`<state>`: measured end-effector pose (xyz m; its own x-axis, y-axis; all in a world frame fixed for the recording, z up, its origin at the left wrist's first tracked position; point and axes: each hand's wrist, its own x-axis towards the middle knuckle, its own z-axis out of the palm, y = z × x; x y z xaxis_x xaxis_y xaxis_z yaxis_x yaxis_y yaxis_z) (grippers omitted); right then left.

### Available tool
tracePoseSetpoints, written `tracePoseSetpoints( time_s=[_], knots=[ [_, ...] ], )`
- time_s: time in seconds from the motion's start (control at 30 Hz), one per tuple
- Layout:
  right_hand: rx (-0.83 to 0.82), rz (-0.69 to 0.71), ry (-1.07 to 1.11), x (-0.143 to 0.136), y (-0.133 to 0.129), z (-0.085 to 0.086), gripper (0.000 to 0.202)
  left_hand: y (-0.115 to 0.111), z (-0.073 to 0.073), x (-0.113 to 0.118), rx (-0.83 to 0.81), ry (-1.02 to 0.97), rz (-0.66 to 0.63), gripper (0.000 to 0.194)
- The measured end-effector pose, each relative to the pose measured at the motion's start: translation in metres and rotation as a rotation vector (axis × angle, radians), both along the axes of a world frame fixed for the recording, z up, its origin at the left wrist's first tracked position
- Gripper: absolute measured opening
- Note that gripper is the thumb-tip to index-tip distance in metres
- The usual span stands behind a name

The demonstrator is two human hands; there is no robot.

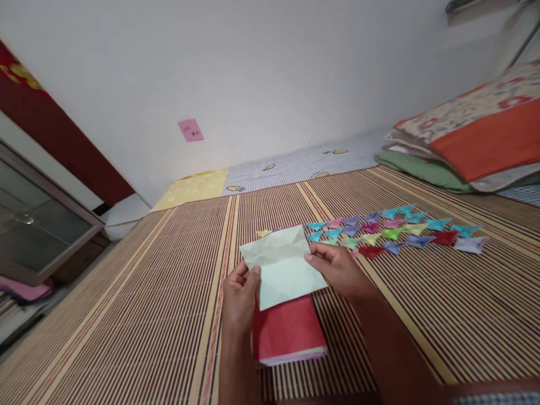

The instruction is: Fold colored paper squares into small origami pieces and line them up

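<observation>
A pale green sheet of paper with crease lines is held up in front of me, bent along a fold across its middle. My left hand pinches its left edge, thumb on top. On the opposite edge, my right hand grips the sheet between thumb and fingers. Beneath it lies a stack of coloured paper with a red sheet uppermost. Rows of small folded paper pieces in several colours spread out to the right, and the held sheet hides some at the left end.
A striped bamboo mat covers the bed. Folded bedding is piled at the far right. Behind the mat stands a white wall with a pink note. A glass-fronted cabinet is at the left.
</observation>
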<state>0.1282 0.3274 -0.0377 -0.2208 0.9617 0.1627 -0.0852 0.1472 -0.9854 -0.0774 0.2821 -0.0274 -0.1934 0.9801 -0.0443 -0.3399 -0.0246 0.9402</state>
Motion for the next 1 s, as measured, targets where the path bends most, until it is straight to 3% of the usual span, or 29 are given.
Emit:
tracePoseSetpoints(
  time_s=[0.23, 0.4, 0.67, 0.87, 1.0],
  knots=[
    [0.007, -0.033, 0.041, 0.0005, 0.0006, -0.0023, 0.033, -0.0001, -0.0020, 0.0007, 0.030, 0.048, 0.010, 0.033],
    [-0.003, -0.035, 0.125, -0.0022, 0.0006, -0.0033, 0.026, -0.0004, -0.0027, 0.0017, 0.089, 0.090, -0.066, 0.036],
    [-0.102, -0.020, 0.255, -0.0010, -0.0014, 0.0041, 0.025, -0.0028, -0.0001, -0.0039, 0.175, 0.225, -0.138, 0.007],
    [-0.128, -0.058, 0.272, -0.0005, -0.0037, 0.0064, 0.024, -0.0067, 0.0042, 0.0017, 0.090, 0.141, -0.183, 0.011],
    [-0.130, -0.056, 0.221, -0.0009, -0.0017, 0.0035, 0.021, -0.0075, 0.0044, 0.0000, 0.061, 0.132, -0.217, 0.039]
  ],
)
